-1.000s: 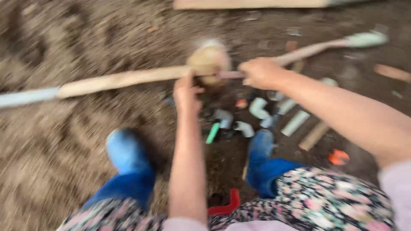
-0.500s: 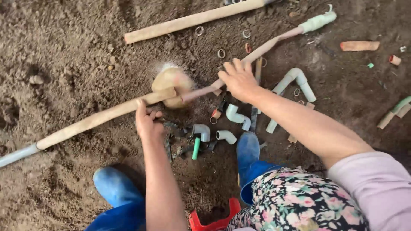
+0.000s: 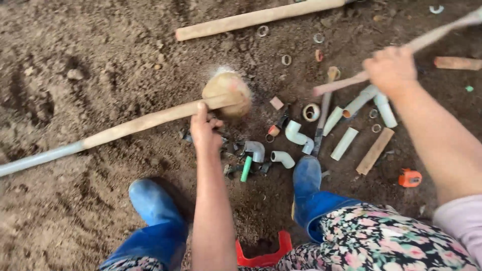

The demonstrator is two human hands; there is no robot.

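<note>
Figure. Bare soil ground seen from above, a person seated over it in blue rubber boots. A long mud-coated pipe lies slantwise across the ground, its far end capped by a rounded, dirt-caked lump. The left hand rests on this pipe just short of the lump, fingers curled closed over it. The right hand is raised, fingers closed tight around a thinner pipe held clear of the soil, well apart from the lump. Between the boots and the hands lie white pipe elbows, short white pipe offcuts, a green fitting and small rings. Judged step: bringing the two pipe ends together; the next move calls for aligning the thin pipe with the capped end while the left hand steadies.
</note>
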